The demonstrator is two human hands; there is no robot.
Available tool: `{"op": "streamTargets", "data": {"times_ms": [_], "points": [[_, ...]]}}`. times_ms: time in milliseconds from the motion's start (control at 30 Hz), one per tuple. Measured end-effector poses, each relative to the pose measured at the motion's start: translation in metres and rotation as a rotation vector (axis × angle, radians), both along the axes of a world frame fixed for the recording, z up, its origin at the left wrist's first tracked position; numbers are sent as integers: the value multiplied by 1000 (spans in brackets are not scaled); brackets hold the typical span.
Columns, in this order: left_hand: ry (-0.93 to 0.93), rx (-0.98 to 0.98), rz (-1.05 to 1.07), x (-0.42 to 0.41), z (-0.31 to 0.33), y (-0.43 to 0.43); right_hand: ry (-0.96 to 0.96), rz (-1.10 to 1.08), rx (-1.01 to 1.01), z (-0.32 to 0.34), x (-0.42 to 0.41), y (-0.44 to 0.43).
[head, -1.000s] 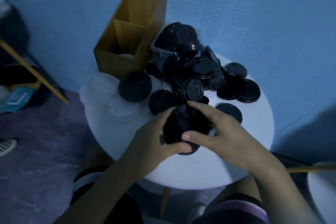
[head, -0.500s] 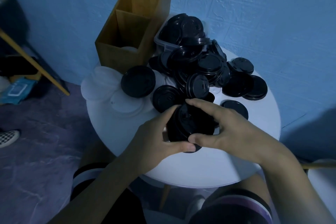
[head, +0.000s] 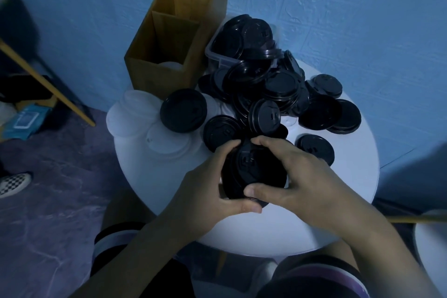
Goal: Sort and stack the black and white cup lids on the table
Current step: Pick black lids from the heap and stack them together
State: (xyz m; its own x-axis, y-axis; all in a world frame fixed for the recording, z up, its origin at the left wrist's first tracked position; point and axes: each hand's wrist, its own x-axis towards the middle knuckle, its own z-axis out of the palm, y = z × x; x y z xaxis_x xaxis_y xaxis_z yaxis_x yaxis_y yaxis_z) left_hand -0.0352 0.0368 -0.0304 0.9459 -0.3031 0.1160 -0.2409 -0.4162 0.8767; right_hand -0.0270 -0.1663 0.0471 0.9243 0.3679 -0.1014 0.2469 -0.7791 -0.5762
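Observation:
A stack of black lids [head: 251, 172] sits between both hands above the near part of the round white table [head: 350, 176]. My left hand [head: 205, 191] wraps its left side and my right hand [head: 297, 176] wraps its right side, fingers over the top. A loose pile of black lids [head: 273, 89] covers the far half of the table. Single black lids lie at the left [head: 183, 110] and at the right [head: 315, 147]. White lids [head: 137, 113] lie on the left part of the table, hard to separate from its surface.
A wooden two-compartment box [head: 169, 38] stands at the back left, with a white lid inside the near compartment. A clear plastic tub [head: 217, 58] full of black lids sits beside it against the blue wall. A wooden leg [head: 48, 82] slants on the left.
Both hands stay closed on the black stack and shift only slightly. The camera has tilted, so the table and pile appear a little lower in view.

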Motion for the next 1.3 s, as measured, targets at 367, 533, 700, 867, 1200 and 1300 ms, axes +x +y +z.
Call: {"op": "streamTargets", "data": {"times_ms": [367, 533, 700, 867, 1200, 1300], "points": [[12, -19, 31, 2, 2, 1, -34, -36, 97, -12, 2, -1], [27, -8, 12, 2, 5, 0, 43, 5, 165, -12, 12, -11], [51, -16, -7, 0, 7, 0, 49, 33, 194, -15, 15, -12], [47, 1, -14, 0, 3, 3, 10, 10, 202, -18, 11, -10], [56, -98, -50, -1, 2, 7, -17, -212, 379, -36, -16, -9], [62, -124, -43, -2, 1, 6, 58, -227, 450, -36, -18, -9]]}}
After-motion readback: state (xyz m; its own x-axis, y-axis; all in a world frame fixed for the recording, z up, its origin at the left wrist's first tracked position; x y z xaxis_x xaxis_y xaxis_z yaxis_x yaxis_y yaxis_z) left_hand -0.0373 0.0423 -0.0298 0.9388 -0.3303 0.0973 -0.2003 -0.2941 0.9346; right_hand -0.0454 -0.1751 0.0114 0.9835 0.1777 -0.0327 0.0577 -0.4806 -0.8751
